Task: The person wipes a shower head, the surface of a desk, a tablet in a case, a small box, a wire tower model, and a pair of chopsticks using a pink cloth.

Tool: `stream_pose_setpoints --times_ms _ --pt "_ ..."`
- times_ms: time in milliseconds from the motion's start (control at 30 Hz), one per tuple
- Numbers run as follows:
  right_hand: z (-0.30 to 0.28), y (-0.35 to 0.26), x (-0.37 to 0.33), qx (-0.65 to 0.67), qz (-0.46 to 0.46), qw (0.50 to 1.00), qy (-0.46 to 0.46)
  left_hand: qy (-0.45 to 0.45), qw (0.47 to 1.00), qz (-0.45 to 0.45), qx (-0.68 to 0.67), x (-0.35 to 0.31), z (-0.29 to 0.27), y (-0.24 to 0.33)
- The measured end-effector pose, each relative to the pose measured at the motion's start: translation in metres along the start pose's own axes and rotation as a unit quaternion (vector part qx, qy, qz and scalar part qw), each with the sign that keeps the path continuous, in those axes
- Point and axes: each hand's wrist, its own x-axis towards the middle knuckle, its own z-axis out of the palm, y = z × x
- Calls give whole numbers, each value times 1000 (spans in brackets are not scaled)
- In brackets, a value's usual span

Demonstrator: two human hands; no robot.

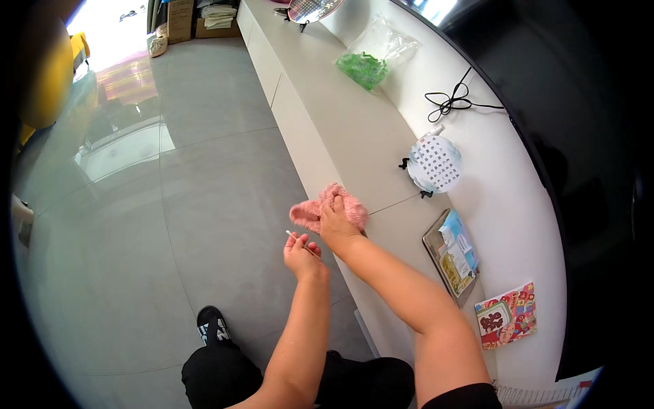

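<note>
My left hand (305, 259) is closed around a cotton swab (293, 236), a thin stick with a white tip that points up and away from me. It is held over the floor, just in front of the cabinet's edge. My right hand (338, 225) grips a fluffy pink cloth (351, 208) on the front edge of the long white cabinet (361, 150). One loose fold of the cloth hangs out to the left, near the swab's tip. The fingertips of my right hand are partly sunk in the pile.
Along the cabinet top are a clear bag with green pieces (363, 68), a round patterned disc on a black stand (434, 164), a tray with packets (452, 255) and a colourful card (506, 316). A black cable (449, 102) and large dark screen (579, 170) are at right.
</note>
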Motion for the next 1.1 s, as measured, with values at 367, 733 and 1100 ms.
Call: stream_pose_setpoints --times_ms 367,733,1100 --pt "40 -108 -129 177 -184 898 -359 17 1000 18 11 17 24 28" --pt "5 -34 31 68 50 996 -11 36 999 6 35 65 28 26" --pt "-5 -141 -120 481 -45 867 -125 -1 999 -4 50 54 40 41"
